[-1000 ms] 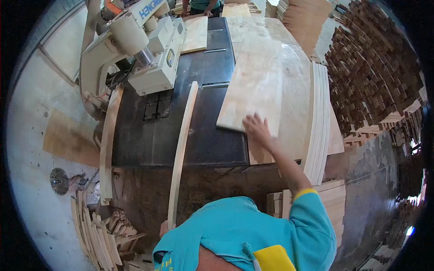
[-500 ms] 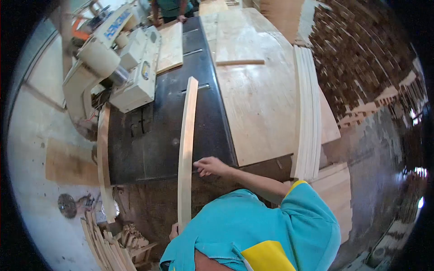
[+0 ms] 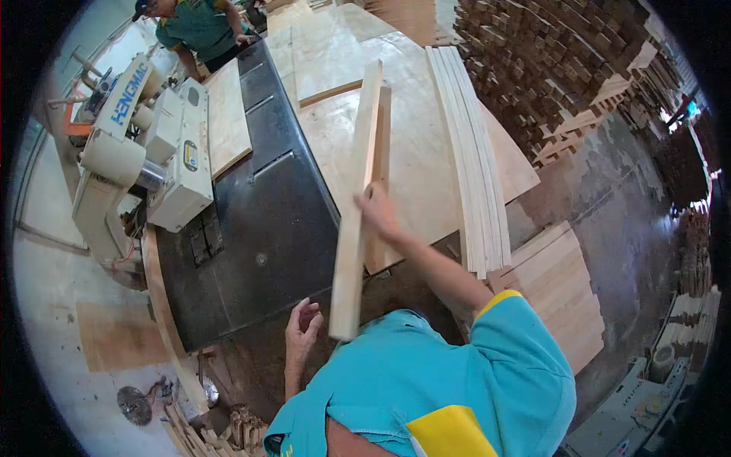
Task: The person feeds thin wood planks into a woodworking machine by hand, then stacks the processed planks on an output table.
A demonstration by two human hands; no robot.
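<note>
A long pale wooden board [image 3: 352, 236] is raised at a slant over the edge between the black machine table [image 3: 259, 228] and the plywood surface [image 3: 411, 152]. My right hand [image 3: 377, 213] grips this board near its middle, fingers closed round its edge. Left of the board's near end, my left hand [image 3: 301, 326] is held up by the table's front edge, holding nothing, its fingers apart and slightly curled. Several long pale strips [image 3: 470, 164] lie side by side on the plywood, right of my right hand.
A white machine [image 3: 179, 164] stands over the table's left side. At the far end is a co-worker [image 3: 199, 34] in a green shirt. Stacked wood blocks [image 3: 548, 68] fill the back right. Circular blades [image 3: 135, 405] and scrap strips [image 3: 186, 434] are at lower left.
The board has moved right, off the black table's middle, with my right hand now gripping it. My left hand has come away from its near end. The view has shifted, showing more of the co-worker.
</note>
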